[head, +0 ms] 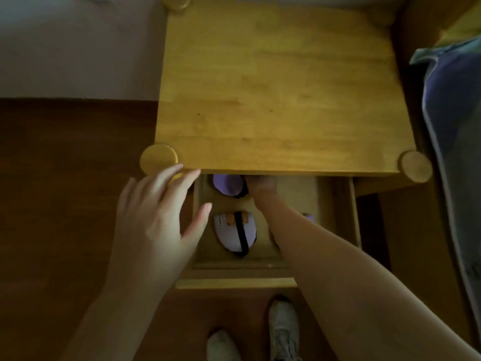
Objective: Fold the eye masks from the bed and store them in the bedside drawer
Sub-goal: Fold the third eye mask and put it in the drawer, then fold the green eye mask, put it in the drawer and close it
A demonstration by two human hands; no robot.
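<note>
The bedside drawer (234,281) is pulled open below the wooden nightstand top (281,87). A folded white eye mask (235,234) with a black strap lies at the drawer's front left. A folded purple eye mask (227,185) lies at the back left, half under the tabletop. A bit of another purple mask (309,217) shows beside my right forearm. My right hand (261,185) reaches deep into the drawer next to the purple mask; its fingers are hidden under the tabletop. My left hand (158,214) hovers open over the drawer's left edge.
The bed with a blue cover (453,142) runs along the right. Round wooden post caps (158,160) mark the nightstand corners. Dark wooden floor (65,204) lies to the left. My shoes (283,329) stand just in front of the drawer.
</note>
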